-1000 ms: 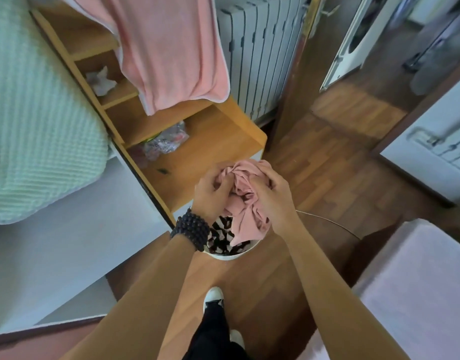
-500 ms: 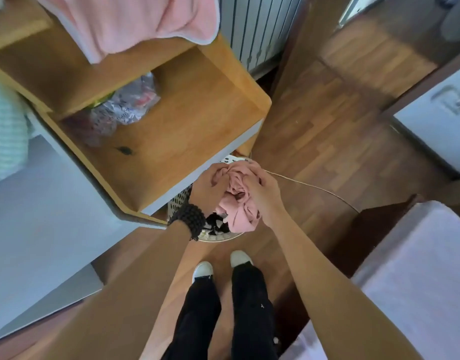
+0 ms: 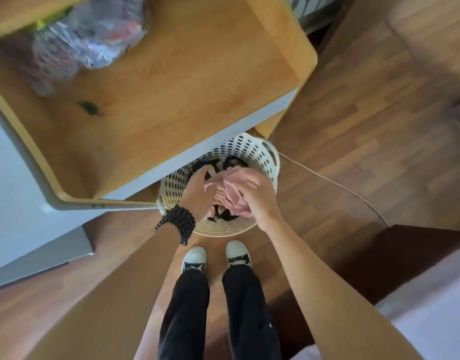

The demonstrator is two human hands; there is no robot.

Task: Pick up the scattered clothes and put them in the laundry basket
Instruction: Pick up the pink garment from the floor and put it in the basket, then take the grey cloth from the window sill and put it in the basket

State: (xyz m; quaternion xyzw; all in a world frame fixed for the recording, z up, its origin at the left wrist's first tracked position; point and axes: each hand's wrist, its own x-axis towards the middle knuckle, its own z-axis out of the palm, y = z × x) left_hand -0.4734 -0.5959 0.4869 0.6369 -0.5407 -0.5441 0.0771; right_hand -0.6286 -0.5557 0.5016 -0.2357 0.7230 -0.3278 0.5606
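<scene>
A white perforated laundry basket [image 3: 261,154] stands on the wood floor, partly under a wooden shelf's corner. Dark and patterned clothes [image 3: 225,163] lie inside it. A bunched pink garment [image 3: 235,201] sits just over the basket's opening, held from both sides. My left hand [image 3: 199,197], with a black bead bracelet at the wrist, grips its left side. My right hand [image 3: 258,197] curls over its top and right side. The hands hide most of the basket's inside.
A wooden shelf [image 3: 187,81] with a crumpled plastic bag [image 3: 91,35] overhangs the basket's left rim. A thin cord [image 3: 335,183] runs across the floor to the right. My white shoes [image 3: 195,258] stand right in front of the basket. Pale bedding [image 3: 431,323] fills the lower right.
Both hands have lowered the pink garment to the basket's opening. My head has tilted down, so the basket and my feet are in fuller view.
</scene>
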